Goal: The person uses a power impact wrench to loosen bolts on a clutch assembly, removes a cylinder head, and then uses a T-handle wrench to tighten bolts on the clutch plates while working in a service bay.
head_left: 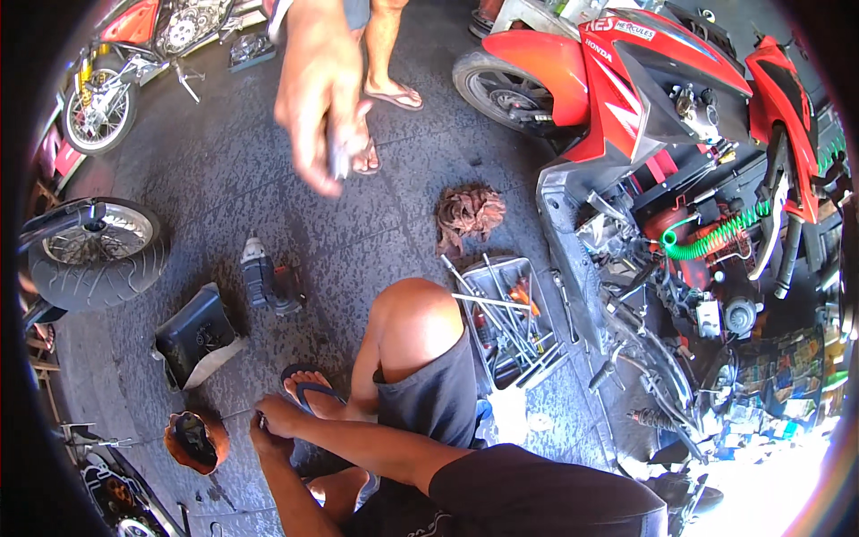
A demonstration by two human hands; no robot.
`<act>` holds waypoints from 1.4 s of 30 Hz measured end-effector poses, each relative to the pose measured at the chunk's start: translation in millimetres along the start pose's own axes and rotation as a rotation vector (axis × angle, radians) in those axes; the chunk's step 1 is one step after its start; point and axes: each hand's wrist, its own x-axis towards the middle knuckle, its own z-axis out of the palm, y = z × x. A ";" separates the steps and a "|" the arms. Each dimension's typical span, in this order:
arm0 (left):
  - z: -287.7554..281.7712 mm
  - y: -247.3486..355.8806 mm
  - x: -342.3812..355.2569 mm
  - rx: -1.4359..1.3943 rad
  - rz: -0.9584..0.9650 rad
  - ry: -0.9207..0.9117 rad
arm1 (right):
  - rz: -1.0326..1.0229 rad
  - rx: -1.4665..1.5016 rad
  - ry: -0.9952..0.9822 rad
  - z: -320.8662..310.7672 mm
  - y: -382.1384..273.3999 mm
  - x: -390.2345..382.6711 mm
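Observation:
Low in the view, my left hand (267,435) and my right hand (280,413) meet with fingers closed around something small and dark, too hidden to name. Left of them on the floor lies an orange bowl-like item (208,452) with a dark inside. Above that are a black tray-like piece (192,336) and a cordless power tool (268,282). At top centre another person's hand (318,107) holds a small metallic item (340,157).
Right of my bent knee (416,327) sit a tool tray (510,358) and a crumpled brown rag (470,215). A partly dismantled red scooter (608,107) fills the right side. A loose wheel (98,277) and another motorcycle (98,107) stand left. The other person's sandalled feet (394,94) are ahead.

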 end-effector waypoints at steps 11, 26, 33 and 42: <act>-90.7 -12.6 -19.2 0.262 0.294 0.693 | 0.137 -0.435 -0.090 -4.5 25.6 40.5; -1.6 -15.8 -19.1 0.394 0.406 0.591 | 0.210 0.222 0.790 -65.4 27.2 47.7; -6.9 -13.6 -18.4 0.356 0.444 0.591 | -0.073 1.023 0.836 -228.6 -144.4 -29.3; 118.3 2.5 -107.6 0.263 0.700 0.305 | -0.311 0.547 0.946 -303.8 -196.9 -60.2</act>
